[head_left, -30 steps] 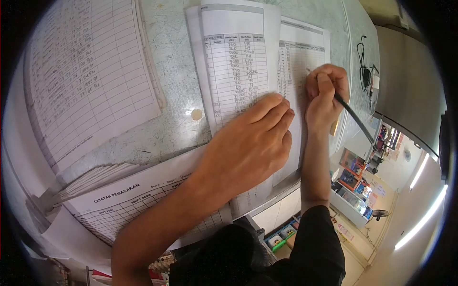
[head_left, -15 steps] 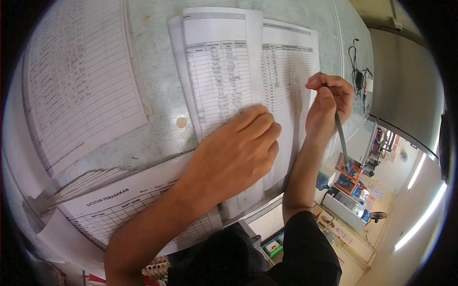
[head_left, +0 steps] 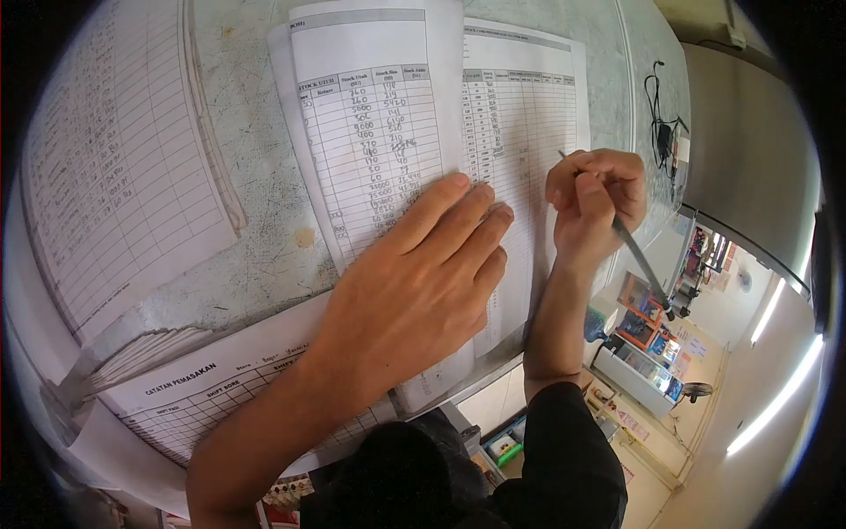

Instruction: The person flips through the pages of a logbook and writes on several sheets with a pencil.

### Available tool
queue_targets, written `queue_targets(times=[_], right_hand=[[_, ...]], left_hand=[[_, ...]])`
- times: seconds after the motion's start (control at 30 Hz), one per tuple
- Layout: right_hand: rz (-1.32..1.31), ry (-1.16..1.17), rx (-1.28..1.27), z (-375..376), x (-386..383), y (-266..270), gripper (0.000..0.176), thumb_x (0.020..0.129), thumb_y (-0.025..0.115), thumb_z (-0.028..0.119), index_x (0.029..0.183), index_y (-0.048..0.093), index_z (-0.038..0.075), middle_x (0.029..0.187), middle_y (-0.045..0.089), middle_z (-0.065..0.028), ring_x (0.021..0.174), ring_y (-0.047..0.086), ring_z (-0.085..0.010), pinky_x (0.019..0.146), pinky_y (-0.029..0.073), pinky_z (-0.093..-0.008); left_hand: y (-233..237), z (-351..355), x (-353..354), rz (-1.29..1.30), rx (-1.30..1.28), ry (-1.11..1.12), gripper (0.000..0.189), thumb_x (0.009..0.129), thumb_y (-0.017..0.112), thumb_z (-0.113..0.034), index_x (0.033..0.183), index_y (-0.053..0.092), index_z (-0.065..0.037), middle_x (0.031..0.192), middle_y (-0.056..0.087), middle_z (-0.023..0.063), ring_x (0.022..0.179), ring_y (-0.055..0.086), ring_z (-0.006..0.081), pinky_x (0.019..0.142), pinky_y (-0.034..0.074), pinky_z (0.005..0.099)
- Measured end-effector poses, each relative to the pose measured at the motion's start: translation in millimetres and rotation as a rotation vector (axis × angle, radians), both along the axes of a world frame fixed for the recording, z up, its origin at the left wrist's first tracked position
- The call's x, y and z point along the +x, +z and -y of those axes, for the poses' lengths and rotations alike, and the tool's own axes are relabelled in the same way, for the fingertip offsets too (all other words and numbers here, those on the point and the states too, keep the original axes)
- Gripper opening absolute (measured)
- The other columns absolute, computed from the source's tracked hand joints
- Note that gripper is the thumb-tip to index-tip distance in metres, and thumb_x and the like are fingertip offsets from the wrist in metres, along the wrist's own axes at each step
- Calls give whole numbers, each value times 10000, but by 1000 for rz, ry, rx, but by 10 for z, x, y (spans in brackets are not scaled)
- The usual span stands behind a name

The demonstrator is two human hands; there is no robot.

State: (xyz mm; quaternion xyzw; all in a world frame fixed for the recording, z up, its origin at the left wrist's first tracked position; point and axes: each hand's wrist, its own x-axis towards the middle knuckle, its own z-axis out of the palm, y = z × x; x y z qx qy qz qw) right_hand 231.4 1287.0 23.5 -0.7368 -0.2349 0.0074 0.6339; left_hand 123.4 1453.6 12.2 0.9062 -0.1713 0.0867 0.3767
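Observation:
My left hand (head_left: pixel 419 278) lies flat with fingers stretched over a printed stock sheet (head_left: pixel 357 44), whose columns carry handwritten numbers. This sheet overlaps another table form (head_left: pixel 542 115) on its right, where a column of small handwriting shows. Over that form's right part, my right hand (head_left: pixel 599 203) is closed around a dark pen (head_left: pixel 645 260). The pen's tip points up and left, close over the rows, while its back end slants down to the right. Under my left forearm is a form headed "CATATAN PEMASAKAN" (head_left: pixel 207 397), partly covered by the arm.
A stack of handwritten sheets (head_left: pixel 115 167) lies at the left of the worn metal table (head_left: pixel 264 115). Near the far right edge sits a black cable with an adapter (head_left: pixel 663 132). Beyond the table are shelves, a fan (head_left: pixel 696 390) and a water jug (head_left: pixel 599 319).
The stock sheet has shifted left and up, showing more of the form beside it. My left fingers have straightened out. The pen has turned from upright against my hand to pointing at the form.

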Motion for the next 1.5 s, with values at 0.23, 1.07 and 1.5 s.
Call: queue_targets(times=[0.23,1.07,1.5], right_hand=[[-21,121,-92,-42,-79,-45,144,747,523,-83,883,542,-42,759,615,-98,593,578,-102,550,487,-221],[237,-31,-434,-125,-63,-69,77,734,540,-59,760,588,-4,679,641,-74,501,514,-81,474,391,-216],[289,24,-493,-160,-64,-85,93,686,548,-25,755,600,10,608,590,-68,511,542,-121,493,435,-235]], left_hand=[[-3,17,-6,2,19,5,168,740,676,-167,881,687,-79,1139,633,73,1159,525,203,1080,309,412],[-13,62,-64,33,75,-11,228,745,641,-155,944,665,-47,1155,635,98,1184,522,194,1085,300,353],[-13,50,-65,1,86,-30,253,729,659,-179,953,661,-61,1171,616,101,1193,503,195,1089,285,358]])
